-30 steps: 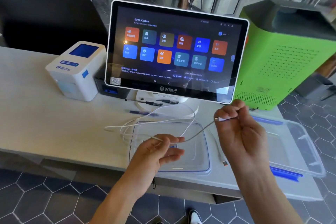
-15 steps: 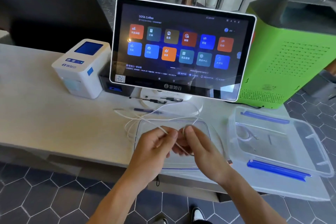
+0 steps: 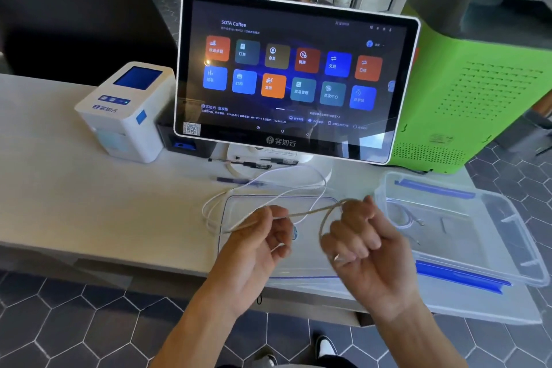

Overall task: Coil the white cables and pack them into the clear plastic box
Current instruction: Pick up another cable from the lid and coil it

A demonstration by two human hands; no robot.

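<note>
A thin white cable [image 3: 310, 211] stretches between both hands above the counter. My left hand [image 3: 260, 236] pinches it between thumb and fingers. My right hand [image 3: 361, 236] is closed around a small loop of it, the plug end showing under the fingers. The rest of the cable trails in loose loops [image 3: 215, 212] over the counter toward the screen's foot. Under my hands lies the box's clear flat lid [image 3: 236, 203] with a blue seal. The clear plastic box [image 3: 513, 218] with blue clips sits to the right, a coiled white cable [image 3: 403, 215] inside it.
A touchscreen terminal [image 3: 295, 75] stands just behind the cables, with pens [image 3: 254, 163] at its foot. A white receipt printer [image 3: 128, 110] is to the left, a green machine [image 3: 478, 84] at the right rear. The counter edge [image 3: 119, 257] runs below my hands.
My hands met over the lid half a second ago and have parted again. The right hand now holds a loop of the cable, and the left has slid along it to the left.
</note>
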